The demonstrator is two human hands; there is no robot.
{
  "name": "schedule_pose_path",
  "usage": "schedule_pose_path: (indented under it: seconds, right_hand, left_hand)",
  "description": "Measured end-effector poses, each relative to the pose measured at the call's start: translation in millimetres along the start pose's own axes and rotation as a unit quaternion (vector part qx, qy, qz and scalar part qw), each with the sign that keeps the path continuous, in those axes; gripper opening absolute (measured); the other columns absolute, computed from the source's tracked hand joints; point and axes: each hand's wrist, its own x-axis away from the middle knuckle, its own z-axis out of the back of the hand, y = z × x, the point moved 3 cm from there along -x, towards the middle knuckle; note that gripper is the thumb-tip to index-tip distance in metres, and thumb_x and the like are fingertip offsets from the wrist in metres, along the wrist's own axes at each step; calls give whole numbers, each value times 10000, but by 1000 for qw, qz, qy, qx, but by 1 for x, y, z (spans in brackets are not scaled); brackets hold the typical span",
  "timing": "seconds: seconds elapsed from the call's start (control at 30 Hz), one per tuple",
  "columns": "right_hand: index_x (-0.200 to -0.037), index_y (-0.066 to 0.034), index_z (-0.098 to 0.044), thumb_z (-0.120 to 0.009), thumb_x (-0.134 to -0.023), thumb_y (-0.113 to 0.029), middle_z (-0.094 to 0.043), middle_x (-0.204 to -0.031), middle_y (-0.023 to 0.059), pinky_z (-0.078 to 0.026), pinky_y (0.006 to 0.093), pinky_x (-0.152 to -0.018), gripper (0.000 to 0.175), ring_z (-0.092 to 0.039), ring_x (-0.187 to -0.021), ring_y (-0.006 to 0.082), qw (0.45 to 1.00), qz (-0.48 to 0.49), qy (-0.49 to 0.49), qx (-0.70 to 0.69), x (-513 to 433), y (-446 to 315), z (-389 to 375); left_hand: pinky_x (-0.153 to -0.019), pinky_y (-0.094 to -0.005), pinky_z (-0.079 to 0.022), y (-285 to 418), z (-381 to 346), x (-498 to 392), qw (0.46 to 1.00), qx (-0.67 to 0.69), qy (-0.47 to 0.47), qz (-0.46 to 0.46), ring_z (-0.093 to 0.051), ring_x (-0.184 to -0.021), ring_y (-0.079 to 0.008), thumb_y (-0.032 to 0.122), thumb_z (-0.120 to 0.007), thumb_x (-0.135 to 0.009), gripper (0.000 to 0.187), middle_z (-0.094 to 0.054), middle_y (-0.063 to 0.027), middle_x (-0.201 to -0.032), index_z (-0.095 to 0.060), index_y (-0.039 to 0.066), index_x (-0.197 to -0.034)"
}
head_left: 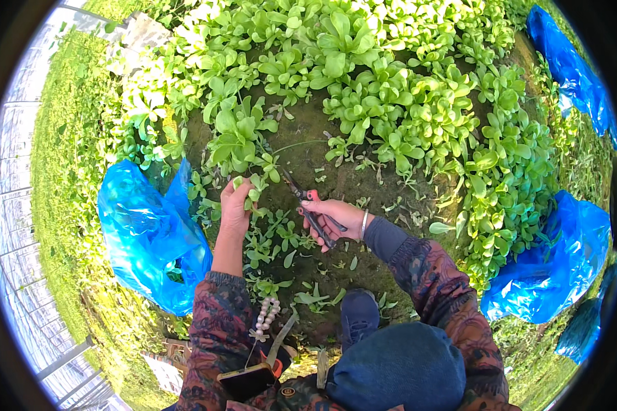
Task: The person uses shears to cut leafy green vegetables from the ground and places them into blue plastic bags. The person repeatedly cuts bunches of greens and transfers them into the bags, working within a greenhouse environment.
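My left hand (pixel 235 205) pinches a small leafy green sprig (pixel 257 186) between thumb and fingers, low over the soil. In my right hand (pixel 331 218) is a pair of pruning shears (pixel 313 213) with dark blades and red parts on the handles. The blades point up and to the left, towards the leafy plants (pixel 234 138) just beyond my left hand. A gap separates the shears from the sprig. Whether the sprig is cut off or still rooted is hard to tell.
Blue plastic bags stand left (pixel 149 231), right (pixel 550 267) and far right (pixel 570 67). Dense green plants (pixel 370 97) fill the ground ahead. Cut leaves lie on the bare soil (pixel 339 277) near my shoe (pixel 360 316). A phone (pixel 247 381) with a beaded strap (pixel 266 316) hangs at my front.
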Motion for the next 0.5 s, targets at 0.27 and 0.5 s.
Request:
schedule_pose_path:
  seconds: [0.27, 0.5]
  right_hand:
    - [-826, -53, -543, -562, -886, -541, -579, -660, 44, -560, 347, -543, 492, -604, -546, 163, 999, 2, 34, 22, -26, -16, -6]
    - [-896, -52, -523, -532, -934, -456, -562, -641, 46, -534, 319, -476, 406, -584, -514, 141, 997, 66, 39, 8, -11, -6, -8]
  left_hand:
    - [-619, -217, -456, 12, -40, -19, 970, -204, 45, -125, -602, -724, -86, 112, -743, -775, 365, -652, -22, -841, -633, 3, -1106]
    - [-574, -221, -455, 1, -12, -17, 996, -65, 55, -19, -592, -700, -85, 102, -716, -819, 134, -657, -6, -815, -690, 30, -929]
